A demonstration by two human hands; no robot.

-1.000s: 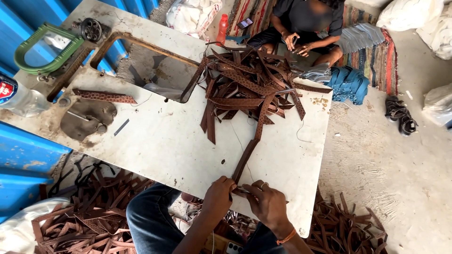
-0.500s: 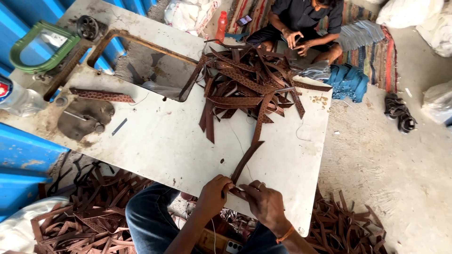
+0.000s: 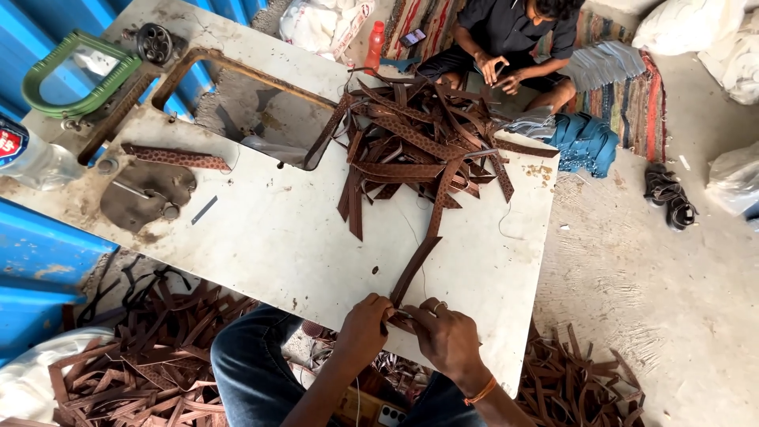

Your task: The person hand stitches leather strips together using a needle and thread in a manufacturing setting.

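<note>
Brown leather strap (image 3: 417, 269), long and narrow, lies on the white counter (image 3: 285, 237) and runs from the near edge up toward a heap of like straps. Its near end sits between both hands at the counter's front edge. The left hand (image 3: 365, 326) has its fingers (image 3: 381, 304) closed on the strap end from the left, and the right hand (image 3: 447, 336) has its fingers (image 3: 427, 310) pinched on the same end from the right, the two hands almost touching. What lies under the fingertips is too small to make out; it may be a thread or a trimmed edge. A thin thread (image 3: 417, 245) trails along the counter beside the strap.

Farther up, the pile of brown straps (image 3: 419, 146) spreads over the far half of the counter, some perforated, some hanging over the rim of a rectangular cut-out (image 3: 261, 111) in the top. Left of it lie a single patterned strap (image 3: 175, 157), a dark flat leather piece (image 3: 146, 194) and a green oval frame (image 3: 75, 75). More strap offcuts (image 3: 158, 356) litter the floor on both sides of the person's knees. Beyond the counter another person (image 3: 506, 47) sits on a striped rug (image 3: 624, 87), hands together, with blue fabric (image 3: 585, 141) near them and a pair of dark sandals (image 3: 668, 196) on the concrete floor.
</note>
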